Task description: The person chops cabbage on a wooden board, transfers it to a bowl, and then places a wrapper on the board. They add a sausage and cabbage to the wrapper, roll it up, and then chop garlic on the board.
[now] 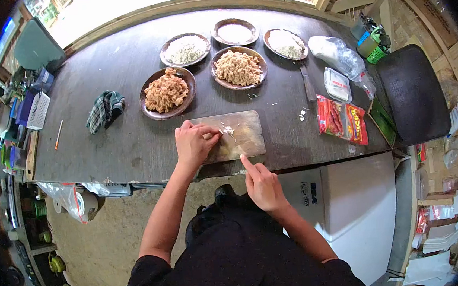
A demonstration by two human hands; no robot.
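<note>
My left hand (pixel 192 144) rests on the left part of a worn wooden cutting board (pixel 246 121), its fingers bent and pressed together; whatever is under the fingertips is hidden. Small white slivers (pixel 228 130) lie on the board just right of those fingers. At the board's front edge is my right hand (pixel 264 186), with the index finger stretched forward and the other fingers curled in. What the curled fingers hold, if anything, does not show. Behind the board stand a plate of brown fried pieces (pixel 166 92) and a plate of paler pieces (pixel 238 68).
Farther back are plates of white food (pixel 185 49), white powder (pixel 234 33) and whitish bits (pixel 286 44). To the right lie a knife (pixel 308 84), a red packet (pixel 341 120) and plastic bags (pixel 338 54). A checked cloth (pixel 105 110) and thin stick (pixel 59 135) lie left.
</note>
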